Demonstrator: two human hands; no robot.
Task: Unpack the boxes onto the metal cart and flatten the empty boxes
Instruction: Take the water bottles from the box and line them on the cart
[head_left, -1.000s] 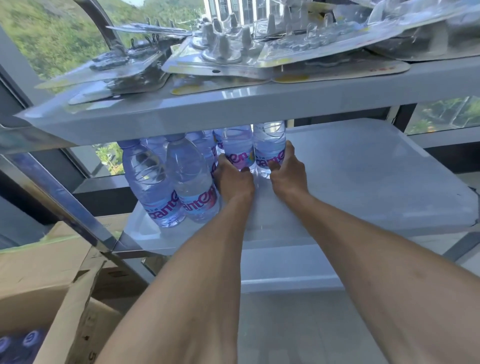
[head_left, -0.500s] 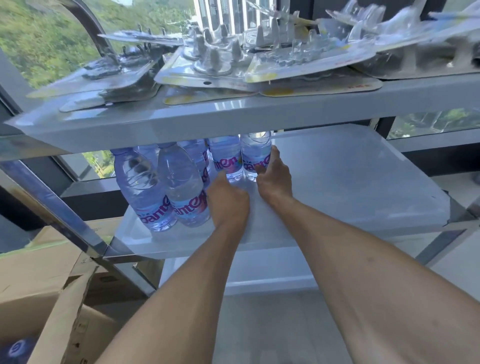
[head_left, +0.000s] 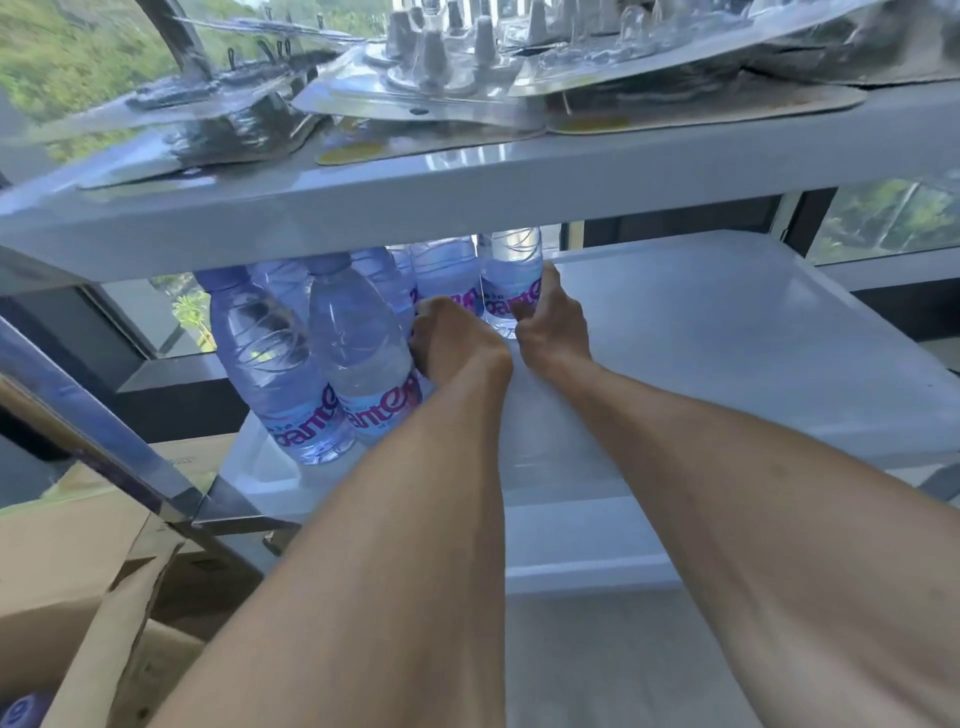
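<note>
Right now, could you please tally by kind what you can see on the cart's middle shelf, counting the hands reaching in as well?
Water bottles: 6 in view; others may be hidden behind them
Hands: 2, the left hand and the right hand, each on a rear bottle
Total: 8

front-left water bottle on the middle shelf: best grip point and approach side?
Take the front-left bottle round its lower body at the label band, coming in level from the open front of the middle shelf. It stands upright with its cap right under the top shelf, so a grab from above looks blocked; another bottle sits close on its right.
</note>
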